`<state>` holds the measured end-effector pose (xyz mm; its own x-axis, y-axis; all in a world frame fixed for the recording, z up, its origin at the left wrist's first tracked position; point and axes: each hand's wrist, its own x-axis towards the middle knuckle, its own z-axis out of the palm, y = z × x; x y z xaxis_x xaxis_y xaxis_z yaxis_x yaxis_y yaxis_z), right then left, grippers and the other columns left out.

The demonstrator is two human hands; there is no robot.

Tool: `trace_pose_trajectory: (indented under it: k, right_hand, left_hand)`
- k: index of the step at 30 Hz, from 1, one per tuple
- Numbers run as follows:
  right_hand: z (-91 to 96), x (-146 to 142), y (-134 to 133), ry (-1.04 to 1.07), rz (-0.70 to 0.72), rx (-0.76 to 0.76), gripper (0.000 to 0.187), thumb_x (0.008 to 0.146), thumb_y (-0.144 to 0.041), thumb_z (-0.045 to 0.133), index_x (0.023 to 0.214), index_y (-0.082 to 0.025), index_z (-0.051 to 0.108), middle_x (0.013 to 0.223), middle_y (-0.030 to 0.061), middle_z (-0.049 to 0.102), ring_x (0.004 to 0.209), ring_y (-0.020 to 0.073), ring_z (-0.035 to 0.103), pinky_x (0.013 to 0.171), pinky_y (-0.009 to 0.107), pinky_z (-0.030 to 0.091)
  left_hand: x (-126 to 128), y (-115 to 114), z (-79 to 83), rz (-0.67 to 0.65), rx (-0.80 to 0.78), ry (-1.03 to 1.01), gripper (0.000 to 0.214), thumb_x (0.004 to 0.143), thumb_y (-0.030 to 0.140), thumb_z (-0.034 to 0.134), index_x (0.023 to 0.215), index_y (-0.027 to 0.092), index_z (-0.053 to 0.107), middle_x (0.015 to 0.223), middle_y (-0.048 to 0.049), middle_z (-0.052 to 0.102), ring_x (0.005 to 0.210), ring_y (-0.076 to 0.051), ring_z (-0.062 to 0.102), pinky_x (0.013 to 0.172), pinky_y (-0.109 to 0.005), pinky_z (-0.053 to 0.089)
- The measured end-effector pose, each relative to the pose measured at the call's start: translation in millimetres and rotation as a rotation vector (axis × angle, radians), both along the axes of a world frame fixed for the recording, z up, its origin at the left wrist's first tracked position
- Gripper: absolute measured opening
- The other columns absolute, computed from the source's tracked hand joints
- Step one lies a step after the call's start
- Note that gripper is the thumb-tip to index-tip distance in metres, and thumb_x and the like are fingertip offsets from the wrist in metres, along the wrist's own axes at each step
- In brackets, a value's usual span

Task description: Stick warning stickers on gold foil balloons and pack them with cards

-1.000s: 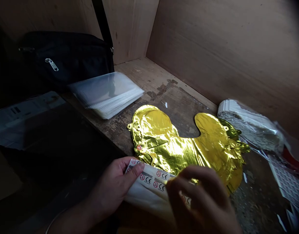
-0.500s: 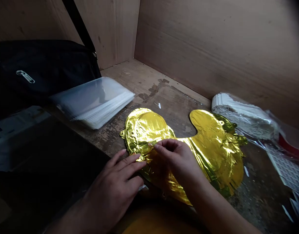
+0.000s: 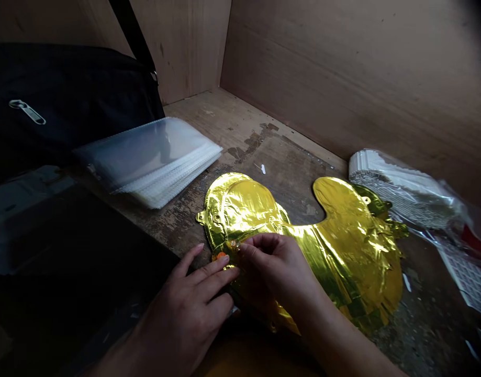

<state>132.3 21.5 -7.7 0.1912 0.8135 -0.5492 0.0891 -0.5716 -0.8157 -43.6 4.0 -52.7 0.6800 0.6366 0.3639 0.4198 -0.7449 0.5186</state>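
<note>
While the left hand (image 3: pixel 197 298) lies spread by the orange dot (image 3: pixel 221 256) on the foil (image 3: pixel 338 241), holding nothing, the right hand (image 3: pixel 283 267) has its grip pinched on a label (image 3: pixel 234 244). Foil's on the tabletop (image 3: pixel 295 159). Likely label-sticking; next move calls for pressing it down.

Crinkled gold foil pcs (image 3: pixel 332 251), prob. stacked, lie flat on tbl (image 3: pixel 291 162).

Bare left hand (image 3: pixel 193 301), bare right hand (image 3: pixel 283 264), slender fingers (image 3: pixel 212 268), short fingernails (image 3: pixel 225 258), 2 uncovered forearms (image 3: pixel 342 335)
</note>
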Motion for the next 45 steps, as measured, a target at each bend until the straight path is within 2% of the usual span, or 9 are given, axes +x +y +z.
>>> trace_pose_trajectory:
  k: [8,17,25,30,36,39,42,45]
  right_hand:
    - [-3.8,-2,-1,-0.040,0.005,0.014,0.024,0.071,-0.037,0.067,0.064,-0.014,0.063,0.048,-0.0037,0.050,0.041,0.0071,0.038,0.040,0.021,0.028]
    - [-4.9,-6,1,-0.075,-0.019,-0.003,0.026,0.067,-0.039,0.067,0.061,-0.015,0.061,0.046,-0.0029,0.049,0.040,0.0078,0.038,0.038,0.022,0.028]
    - [-5.2,-7,-1,-0.205,0.006,0.011,0.026,0.071,-0.039,0.063,0.059,-0.016,0.061,0.046,-0.0022,0.051,0.039,0.0084,0.040,0.039,0.022,0.029]
    - [-11.4,-10,0,-0.370,0.060,0.024,0.022,0.074,-0.036,0.059,0.062,-0.018,0.062,0.050,-0.0014,0.055,0.045,0.0107,0.046,0.043,0.022,0.033]
    - [-10.4,-8,-6,-0.759,0.196,0.190,0.013,0.076,-0.025,0.060,0.068,-0.021,0.050,0.057,-0.0030,0.057,0.050,0.0115,0.048,0.049,0.022,0.033]
    - [-7.6,-5,-7,-0.935,0.176,0.270,0.015,0.079,-0.028,0.061,0.078,-0.022,0.047,0.063,-0.0025,0.058,0.052,0.0132,0.048,0.050,0.024,0.032]
    - [-12.6,-4,-2,-1.021,0.203,0.388,0.016,0.083,-0.035,0.060,0.084,-0.022,0.049,0.075,0.0005,0.061,0.061,0.0162,0.053,0.055,0.026,0.034]
    - [-19.2,-1,4,-1.020,0.242,0.393,0.012,0.085,-0.032,0.057,0.084,-0.022,0.051,0.078,0.0023,0.062,0.063,0.0173,0.055,0.056,0.027,0.036]
  left_hand:
    - [0,0,2.1,0.002,-0.022,-0.025,0.021,0.087,0.009,0.048,0.082,0.021,0.064,0.121,-0.0022,0.069,0.122,-0.021,0.057,0.118,-0.043,0.011]
    - [-1,3,-0.4,0.012,-0.039,-0.131,0.011,0.083,0.011,0.063,0.083,0.022,0.064,0.119,0.0007,0.070,0.119,-0.020,0.059,0.118,-0.039,0.012]
    - [-1,4,-0.6,0.006,-0.031,-0.139,0.009,0.085,0.012,0.063,0.082,0.021,0.063,0.119,0.0010,0.070,0.118,-0.020,0.060,0.118,-0.039,0.012]
    - [-2,4,-1.3,0.002,-0.021,-0.105,0.010,0.088,0.015,0.059,0.081,0.021,0.063,0.119,0.0003,0.070,0.118,-0.020,0.060,0.118,-0.039,0.010]
    - [-3,5,-3.9,-0.012,0.037,-0.056,0.016,0.088,0.012,0.053,0.084,0.023,0.064,0.115,-0.0002,0.072,0.117,-0.020,0.061,0.118,-0.042,0.008]
    - [-5,6,-3.8,-0.031,0.011,-0.020,0.015,0.087,0.011,0.055,0.087,0.023,0.064,0.120,0.0024,0.069,0.120,-0.019,0.059,0.119,-0.041,0.006]
    - [-6,6,-2.2,-0.057,-0.021,0.027,0.015,0.087,0.013,0.055,0.091,0.024,0.063,0.123,0.0031,0.068,0.122,-0.019,0.057,0.119,-0.041,0.003]
    - [-7,7,0.5,-0.058,-0.042,0.042,0.014,0.087,0.014,0.055,0.091,0.024,0.063,0.124,0.0030,0.067,0.124,-0.019,0.055,0.118,-0.040,0.002]
